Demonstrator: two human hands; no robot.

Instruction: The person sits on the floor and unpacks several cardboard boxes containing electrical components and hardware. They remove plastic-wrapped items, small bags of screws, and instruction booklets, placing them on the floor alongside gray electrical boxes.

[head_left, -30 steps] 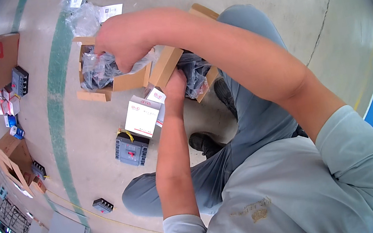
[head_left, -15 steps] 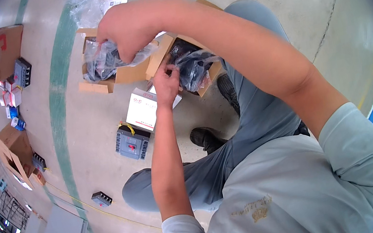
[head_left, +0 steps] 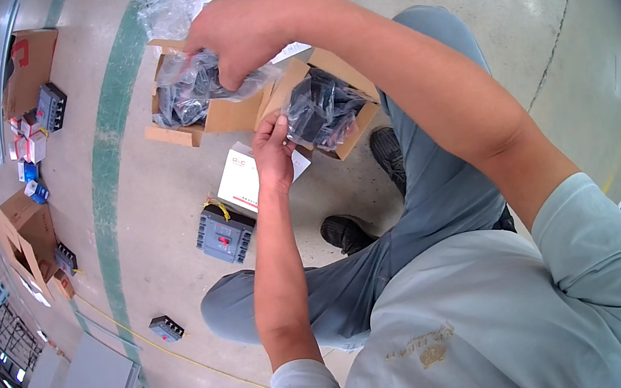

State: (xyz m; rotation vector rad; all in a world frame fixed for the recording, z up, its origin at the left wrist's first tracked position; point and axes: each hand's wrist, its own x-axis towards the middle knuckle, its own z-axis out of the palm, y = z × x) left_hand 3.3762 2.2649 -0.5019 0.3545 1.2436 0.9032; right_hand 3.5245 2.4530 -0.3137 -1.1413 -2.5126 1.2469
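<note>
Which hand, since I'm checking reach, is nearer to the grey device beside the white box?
Left. The left hand is beyond the grey device, to its right, by the white box; the right hand is farther beyond, at an open carton.

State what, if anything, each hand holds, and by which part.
Right hand grips clear plastic wrapping by its loose upper part; left hand: cannot be told.

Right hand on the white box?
No, the right hand is on the clear plastic wrap at an open brown carton, apart from the white box.
</note>
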